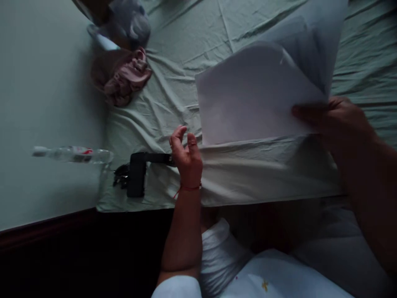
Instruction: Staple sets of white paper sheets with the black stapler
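A large white sheet of paper [248, 95] hangs over the pale green bed sheet [180, 49], its upper right part curling over. My right hand [335, 120] is closed on the paper's right lower corner, thumb on top. My left hand [186, 155] hovers at the bed's near edge just left of the paper, fingers loosely curled and apart, holding nothing. A red thread circles that wrist. A black phone-like object [138, 171] lies just left of my left hand.
A clear plastic bottle [74, 154] lies on its side at the left. A pink crumpled cloth [125, 76] and a bluish bundle [130, 22] sit at the back left. Dark keys [120, 176] lie beside the black object. My white clothing [266, 273] shows below.
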The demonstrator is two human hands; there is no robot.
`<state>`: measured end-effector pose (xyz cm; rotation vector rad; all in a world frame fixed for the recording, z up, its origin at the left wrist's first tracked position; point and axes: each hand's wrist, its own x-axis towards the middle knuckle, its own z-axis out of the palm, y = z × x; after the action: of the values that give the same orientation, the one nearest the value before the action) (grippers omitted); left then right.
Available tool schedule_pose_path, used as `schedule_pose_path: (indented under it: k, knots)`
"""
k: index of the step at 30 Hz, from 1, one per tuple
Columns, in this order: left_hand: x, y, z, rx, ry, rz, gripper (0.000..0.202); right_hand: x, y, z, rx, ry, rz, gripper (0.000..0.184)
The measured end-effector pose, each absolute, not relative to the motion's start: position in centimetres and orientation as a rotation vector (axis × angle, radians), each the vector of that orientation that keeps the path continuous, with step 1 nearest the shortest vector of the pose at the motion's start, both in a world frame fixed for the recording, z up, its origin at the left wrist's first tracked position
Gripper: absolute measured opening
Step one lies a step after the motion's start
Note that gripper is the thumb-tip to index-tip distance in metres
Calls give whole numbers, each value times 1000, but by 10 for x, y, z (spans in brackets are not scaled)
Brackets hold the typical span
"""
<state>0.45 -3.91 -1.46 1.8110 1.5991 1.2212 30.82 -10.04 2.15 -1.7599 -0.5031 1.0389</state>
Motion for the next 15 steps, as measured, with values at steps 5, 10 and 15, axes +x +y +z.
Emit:
schedule_pose_path:
  k: [5, 10, 15]
  knots:
    - [-1, -25, -18, 1185, 1491, 1232, 57, 322, -99, 17, -1841, -557, 1120, 20]
    - [8, -20, -20, 1082, 1410, 1076, 38, 328, -102, 17, -1871, -566, 1159, 20]
    - [31, -20, -27, 1252, 1370, 1145, 18, 335, -104, 8, -1608, -595, 1168, 20]
